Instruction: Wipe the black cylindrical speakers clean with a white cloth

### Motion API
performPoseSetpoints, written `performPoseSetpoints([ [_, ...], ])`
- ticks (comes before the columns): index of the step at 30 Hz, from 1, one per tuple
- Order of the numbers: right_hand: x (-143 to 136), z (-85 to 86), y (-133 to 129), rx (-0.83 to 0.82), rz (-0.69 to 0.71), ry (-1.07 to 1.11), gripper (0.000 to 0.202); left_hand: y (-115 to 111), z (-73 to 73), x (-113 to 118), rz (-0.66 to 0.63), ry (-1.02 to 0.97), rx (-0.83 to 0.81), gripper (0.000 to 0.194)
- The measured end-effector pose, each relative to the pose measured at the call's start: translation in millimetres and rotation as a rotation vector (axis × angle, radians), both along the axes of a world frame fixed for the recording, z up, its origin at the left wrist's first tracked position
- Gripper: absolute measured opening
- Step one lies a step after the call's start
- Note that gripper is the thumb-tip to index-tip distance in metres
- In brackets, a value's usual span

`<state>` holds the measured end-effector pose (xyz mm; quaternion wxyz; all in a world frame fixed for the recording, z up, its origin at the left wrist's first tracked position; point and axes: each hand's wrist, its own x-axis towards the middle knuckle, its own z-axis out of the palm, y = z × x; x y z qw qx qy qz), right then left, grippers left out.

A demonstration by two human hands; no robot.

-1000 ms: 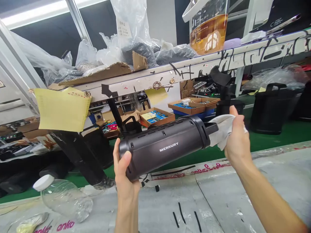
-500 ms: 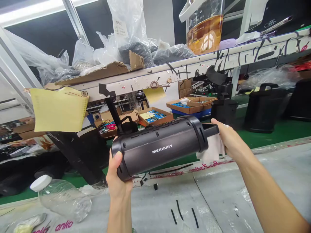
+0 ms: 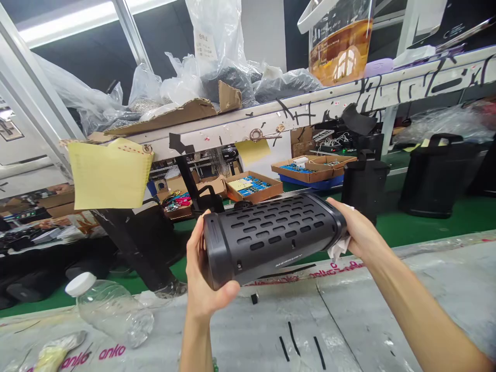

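Black speaker (image 3: 273, 235), up and right of the clear bottle (image 3: 116, 312), has just rolled slotted face (image 3: 281, 222) up, logo (image 3: 289, 260) dipping low, so that's the side on show, left hand (image 3: 200, 289) gripping the bottle-side end, right hand (image 3: 361, 231) clutching white cloth (image 3: 338, 250) at the other, fingers kinda hidden tbh.

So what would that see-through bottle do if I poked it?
The bottle might roll, since it's roundish and lying on its side. It's probably light, because no liquid shows inside. It looks thin, so it may squash a bit.
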<state>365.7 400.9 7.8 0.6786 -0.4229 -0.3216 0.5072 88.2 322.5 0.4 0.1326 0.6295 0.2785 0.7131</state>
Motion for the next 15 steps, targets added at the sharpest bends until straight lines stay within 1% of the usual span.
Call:
performPoseSetpoints([
  [2, -1.6, 5.6, -5.9, 0.074, -0.102, 0.021, 0.019, 1.3, 0.0, 10.4, -0.008, -0.147, -0.050, 0.083],
  [3, -2.1, 8.5, -9.4, 0.117, -0.147, 0.023, 0.025, 1.8, 1.1, 15.8, -0.024, -0.251, -0.107, 0.078],
  [5, -2.5, 13.0, -15.7, 0.199, -0.235, 0.024, 0.039, 2.6, 4.4, 24.9, -0.072, -0.468, -0.263, 0.073],
  [7, -2.2, 14.9, -19.9, 0.284, -0.323, 0.011, 0.049, 3.0, 8.3, 30.2, -0.117, -0.623, -0.435, 0.070],
  [9, -1.3, 14.6, -21.6, 0.353, -0.392, -0.018, 0.055, 2.6, 11.7, 32.8, -0.149, -0.695, -0.563, 0.067],
  [10, -0.8, 13.9, -21.7, 0.379, -0.418, -0.034, 0.057, 2.2, 13.0, 33.8, -0.162, -0.708, -0.599, 0.065],
  [12, 0.1, 12.5, -21.3, 0.407, -0.444, -0.057, 0.058, 1.9, 14.6, 35.6, -0.172, -0.734, -0.614, 0.061],
  [15, -0.8, 11.4, -21.6, 0.452, -0.470, -0.080, 0.054, 3.5, 14.0, 36.4, -0.142, -0.760, -0.582, 0.054],
])
